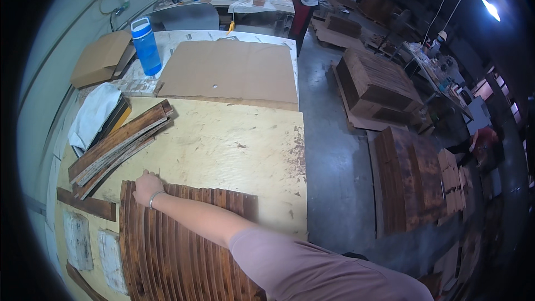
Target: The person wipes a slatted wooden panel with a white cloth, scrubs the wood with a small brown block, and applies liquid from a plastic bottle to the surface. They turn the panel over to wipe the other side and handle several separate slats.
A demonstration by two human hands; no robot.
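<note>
A row of brown-stained wooden slats (184,239) lies side by side on the pale tabletop in front of me. My right hand (147,188), with a bracelet at its wrist, reaches across them to the far left corner. Its fingers curl down around the far end of a slat near the row's left edge; the fingertips are partly hidden. The forearm covers the middle of the row. Beyond the hand, to the left, a loose stack of curved brown wooden strips (120,145) lies at a slant. My left hand does not show.
Two whitish worn blocks (78,239) and a short brown board (86,205) lie at the left. A cardboard sheet (234,72), blue bottle (146,47) and cardboard box (100,58) are farther back. Stacked wood panels (409,178) stand across the aisle; other people work beyond.
</note>
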